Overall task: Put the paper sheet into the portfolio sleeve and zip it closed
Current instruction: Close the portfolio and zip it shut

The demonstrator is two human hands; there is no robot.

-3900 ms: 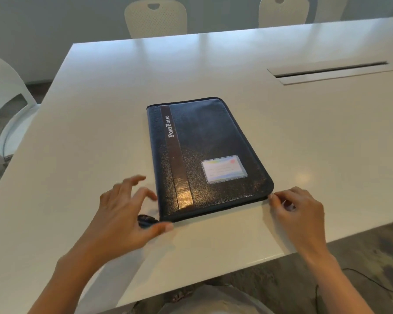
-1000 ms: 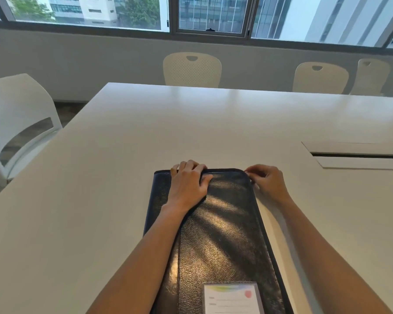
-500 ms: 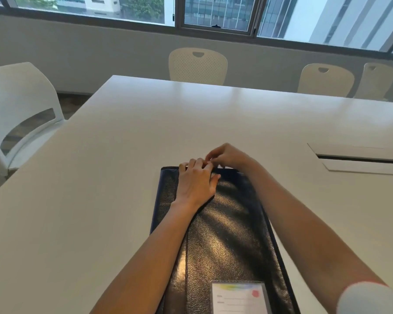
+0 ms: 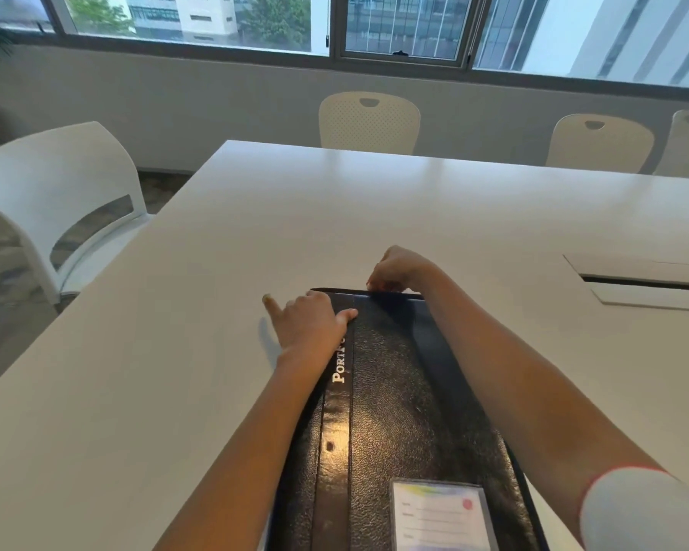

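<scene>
Closed black textured-leather portfolio (image 4: 398,411) with a clear card window (image 4: 442,515), lying flat at the near edge of the white rectangular table (image 4: 335,216). Left hand (image 4: 311,324) pressed on its far left corner, fingers spread, forefinger out over the tabletop. Right hand (image 4: 398,270) at the far edge, fingertips pinched together there; what they grip cannot be made out. Cream chairs (image 4: 368,123) stand beyond.

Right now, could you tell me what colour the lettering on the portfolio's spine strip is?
White lettering on the black portfolio, seen in the head view.
</scene>
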